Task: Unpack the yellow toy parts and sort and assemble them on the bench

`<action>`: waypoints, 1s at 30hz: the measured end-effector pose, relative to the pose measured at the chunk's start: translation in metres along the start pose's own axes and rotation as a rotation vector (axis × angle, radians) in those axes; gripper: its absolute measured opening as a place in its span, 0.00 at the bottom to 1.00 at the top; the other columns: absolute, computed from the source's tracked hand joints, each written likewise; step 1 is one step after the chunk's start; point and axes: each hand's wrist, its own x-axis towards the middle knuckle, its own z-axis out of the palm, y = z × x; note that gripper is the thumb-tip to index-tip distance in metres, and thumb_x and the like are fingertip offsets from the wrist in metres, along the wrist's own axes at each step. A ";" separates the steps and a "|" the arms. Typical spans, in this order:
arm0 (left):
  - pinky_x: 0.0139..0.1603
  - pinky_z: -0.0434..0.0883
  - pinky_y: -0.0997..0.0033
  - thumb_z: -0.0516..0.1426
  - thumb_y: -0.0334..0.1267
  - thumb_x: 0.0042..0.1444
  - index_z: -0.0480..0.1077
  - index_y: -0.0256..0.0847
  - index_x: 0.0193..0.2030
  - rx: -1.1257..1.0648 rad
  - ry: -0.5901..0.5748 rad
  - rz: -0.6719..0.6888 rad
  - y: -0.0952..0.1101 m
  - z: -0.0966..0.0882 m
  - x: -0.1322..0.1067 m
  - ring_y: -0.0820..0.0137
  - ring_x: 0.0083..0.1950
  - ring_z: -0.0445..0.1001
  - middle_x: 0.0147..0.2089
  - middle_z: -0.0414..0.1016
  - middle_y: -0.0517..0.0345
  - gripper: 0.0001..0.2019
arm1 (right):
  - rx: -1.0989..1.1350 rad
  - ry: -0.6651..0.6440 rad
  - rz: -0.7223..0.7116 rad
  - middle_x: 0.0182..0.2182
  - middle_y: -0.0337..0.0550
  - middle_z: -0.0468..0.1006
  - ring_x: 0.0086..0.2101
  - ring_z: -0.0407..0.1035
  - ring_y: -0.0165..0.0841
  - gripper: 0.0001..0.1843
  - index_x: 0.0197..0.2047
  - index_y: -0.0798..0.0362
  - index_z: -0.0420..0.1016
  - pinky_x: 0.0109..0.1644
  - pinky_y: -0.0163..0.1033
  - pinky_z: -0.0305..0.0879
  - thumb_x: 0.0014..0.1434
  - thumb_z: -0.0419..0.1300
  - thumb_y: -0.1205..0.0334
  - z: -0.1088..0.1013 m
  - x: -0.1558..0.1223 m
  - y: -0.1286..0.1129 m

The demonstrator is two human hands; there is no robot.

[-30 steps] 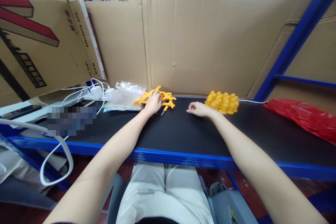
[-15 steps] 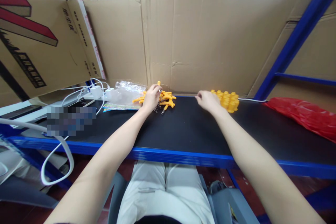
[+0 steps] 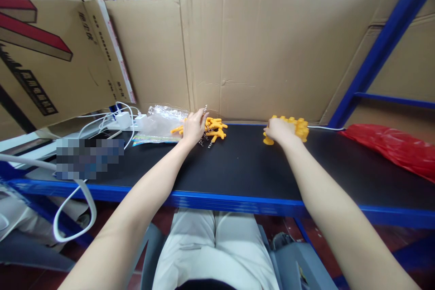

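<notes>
Near the back edge, the left hand (image 3: 194, 128) pinches a chain (image 3: 205, 108); the right hand (image 3: 281, 131) grips a cup (image 3: 268, 141). Tabletop (image 3: 234, 167) stretches between them to the front edge (image 3: 234, 202).

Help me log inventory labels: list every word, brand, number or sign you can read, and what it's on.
"商用电…机箱": dark rectangular label on large brown cardboard carton; one middle character blurred.
Larger stylised characters, same carton: too blurred to read surely.
Smaller vertical text, same carton: too small.
Multicoloured strip by the clear plastic bag: no readable print.
Branching yellow plastic pieces: none readable.
</notes>
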 end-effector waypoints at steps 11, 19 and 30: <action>0.47 0.68 0.63 0.43 0.42 0.65 0.61 0.43 0.46 -0.132 0.059 -0.057 0.003 0.003 0.001 0.64 0.50 0.70 0.50 0.68 0.48 0.10 | 0.400 0.038 -0.352 0.36 0.47 0.73 0.35 0.68 0.32 0.07 0.37 0.57 0.73 0.41 0.35 0.64 0.54 0.60 0.64 0.034 0.002 -0.032; 0.57 0.65 0.59 0.47 0.35 0.62 0.62 0.41 0.48 -0.131 0.055 -0.012 -0.003 0.003 0.001 0.61 0.61 0.62 0.62 0.57 0.44 0.09 | 0.404 -0.135 -0.300 0.30 0.40 0.75 0.30 0.68 0.30 0.13 0.32 0.54 0.69 0.33 0.33 0.61 0.47 0.66 0.57 0.043 0.002 -0.028; 0.57 0.66 0.54 0.55 0.29 0.52 0.72 0.39 0.38 0.043 -0.193 0.069 -0.007 0.010 -0.004 0.58 0.60 0.63 0.63 0.59 0.48 0.07 | 0.174 -0.101 -0.366 0.38 0.44 0.77 0.37 0.70 0.35 0.13 0.40 0.51 0.69 0.35 0.36 0.59 0.50 0.62 0.61 0.032 -0.009 -0.035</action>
